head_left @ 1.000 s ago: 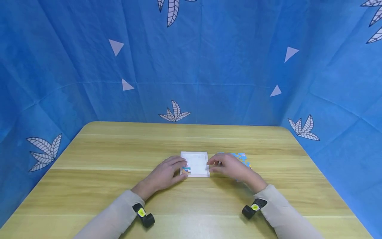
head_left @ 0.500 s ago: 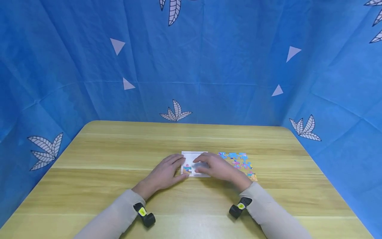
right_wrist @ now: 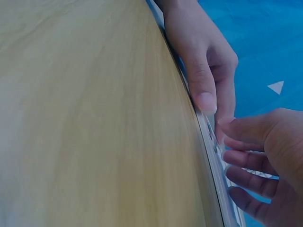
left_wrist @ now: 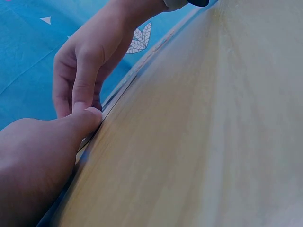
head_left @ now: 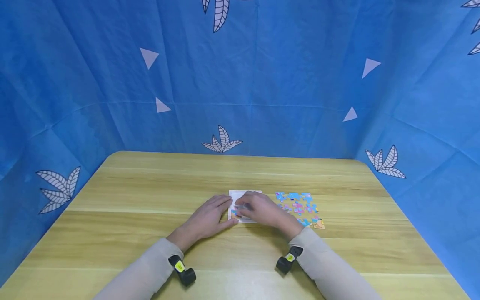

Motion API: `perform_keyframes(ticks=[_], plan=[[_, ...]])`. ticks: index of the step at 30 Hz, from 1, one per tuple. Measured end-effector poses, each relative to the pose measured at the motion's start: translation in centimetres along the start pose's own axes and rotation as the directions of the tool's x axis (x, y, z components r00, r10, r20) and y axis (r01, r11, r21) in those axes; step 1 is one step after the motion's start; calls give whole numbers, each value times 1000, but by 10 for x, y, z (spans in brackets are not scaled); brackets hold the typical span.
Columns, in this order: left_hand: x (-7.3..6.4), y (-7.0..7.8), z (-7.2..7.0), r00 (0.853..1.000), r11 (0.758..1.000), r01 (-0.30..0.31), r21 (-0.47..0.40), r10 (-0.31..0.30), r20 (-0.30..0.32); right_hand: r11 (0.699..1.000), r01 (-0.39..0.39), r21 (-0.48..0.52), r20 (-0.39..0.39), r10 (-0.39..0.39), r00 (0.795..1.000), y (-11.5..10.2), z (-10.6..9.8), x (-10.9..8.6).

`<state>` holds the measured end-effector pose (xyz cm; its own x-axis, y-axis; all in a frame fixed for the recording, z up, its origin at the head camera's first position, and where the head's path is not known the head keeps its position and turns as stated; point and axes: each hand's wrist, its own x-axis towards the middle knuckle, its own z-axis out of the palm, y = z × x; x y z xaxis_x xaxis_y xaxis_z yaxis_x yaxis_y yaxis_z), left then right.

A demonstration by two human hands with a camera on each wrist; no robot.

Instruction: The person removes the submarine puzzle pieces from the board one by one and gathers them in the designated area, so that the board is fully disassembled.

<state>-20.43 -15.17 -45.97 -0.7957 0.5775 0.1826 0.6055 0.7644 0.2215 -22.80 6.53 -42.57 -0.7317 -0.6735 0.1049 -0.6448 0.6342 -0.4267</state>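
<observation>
A white puzzle tray [head_left: 236, 192] lies on the table, with a colourful puzzle piece [head_left: 234, 213] in its near left corner. My left hand [head_left: 206, 216] rests along the tray's left side, its fingers near the far part and its thumb at the near edge. Over the middle of the tray, my right hand [head_left: 260, 210] brings thumb and fingertips together, pinching a small puzzle piece mostly hidden by the fingers. In the right wrist view, the right thumb [right_wrist: 248, 128] comes close to the left hand [right_wrist: 203, 61]. The right hand [left_wrist: 90, 56] points down at the tray in the left wrist view.
Several loose puzzle pieces [head_left: 298, 207] in blue, pink and yellow lie in rows right of the tray, close to the right forearm. The wooden table [head_left: 168, 179] reaches back to a blue curtain [head_left: 285, 83]. Both wrists carry small black cameras.
My right hand has moved left from beside the loose pieces to over the tray, near its lower left piece. More loose pieces are now uncovered. My left hand has stayed at the tray's left side.
</observation>
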Motion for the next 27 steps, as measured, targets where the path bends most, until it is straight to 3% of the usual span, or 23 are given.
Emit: perform_keyframes(ticks=[27], plan=[[0, 2, -1, 1000, 1000, 14, 7, -14, 5, 997, -65, -28, -6, 65, 998, -15, 4, 9]])
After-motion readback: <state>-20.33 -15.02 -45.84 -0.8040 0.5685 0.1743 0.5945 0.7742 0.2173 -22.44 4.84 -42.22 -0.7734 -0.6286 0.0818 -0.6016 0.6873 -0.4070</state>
